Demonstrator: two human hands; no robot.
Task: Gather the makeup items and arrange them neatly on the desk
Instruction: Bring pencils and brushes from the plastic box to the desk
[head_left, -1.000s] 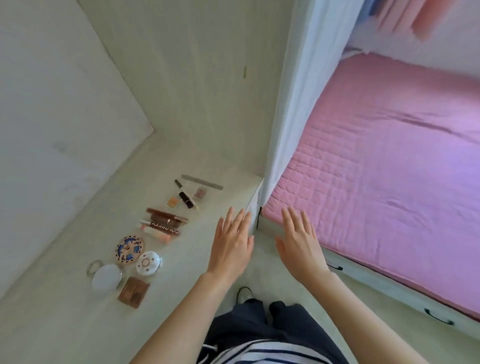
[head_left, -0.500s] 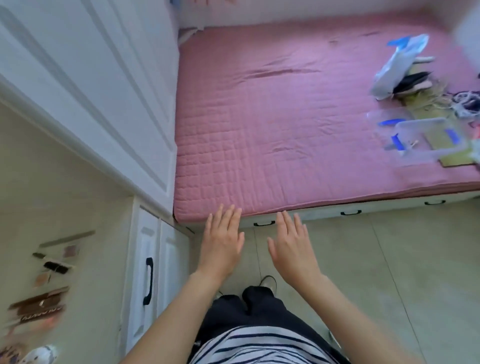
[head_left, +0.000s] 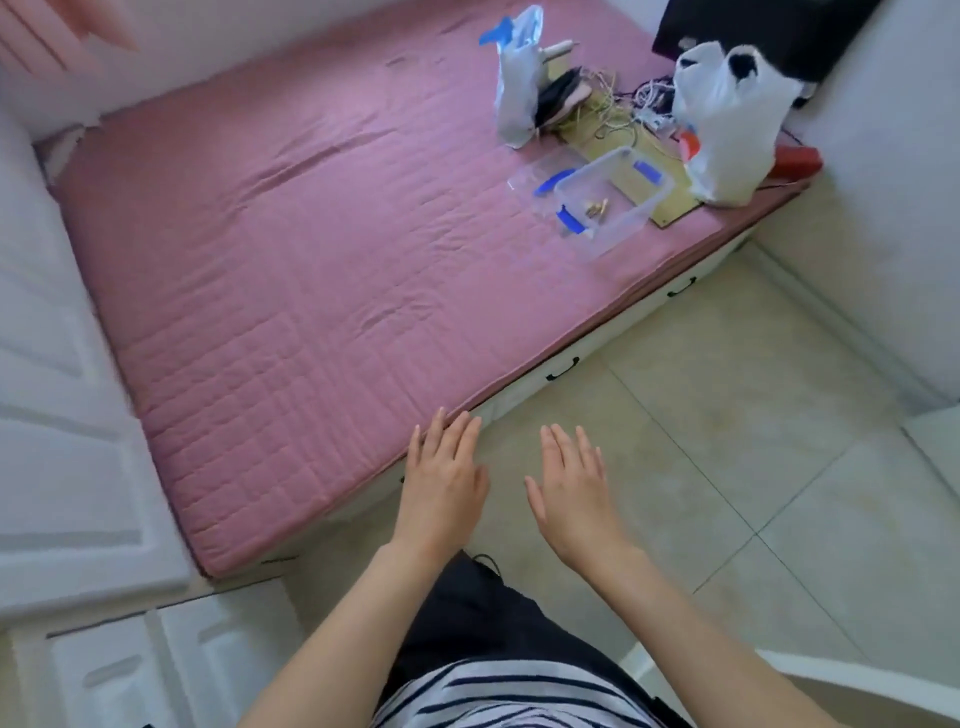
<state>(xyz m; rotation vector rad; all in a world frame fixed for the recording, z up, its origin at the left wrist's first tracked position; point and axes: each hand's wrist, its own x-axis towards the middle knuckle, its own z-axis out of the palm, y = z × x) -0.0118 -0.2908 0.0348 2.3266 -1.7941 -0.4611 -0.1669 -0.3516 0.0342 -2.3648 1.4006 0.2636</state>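
Pink quilted bed (head_left: 291, 270), clear plastic box (head_left: 613, 200), white bag (head_left: 727, 119), grey bag (head_left: 517, 93), tangled cords (head_left: 618, 111)

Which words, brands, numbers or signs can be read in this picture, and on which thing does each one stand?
None can be read.
White plastic bag: a red and orange patch shows through it, too blurred to read.
Clear plastic box: blue clips only, no label visible.
Grey bag: a blue mark at its top, no letters legible.
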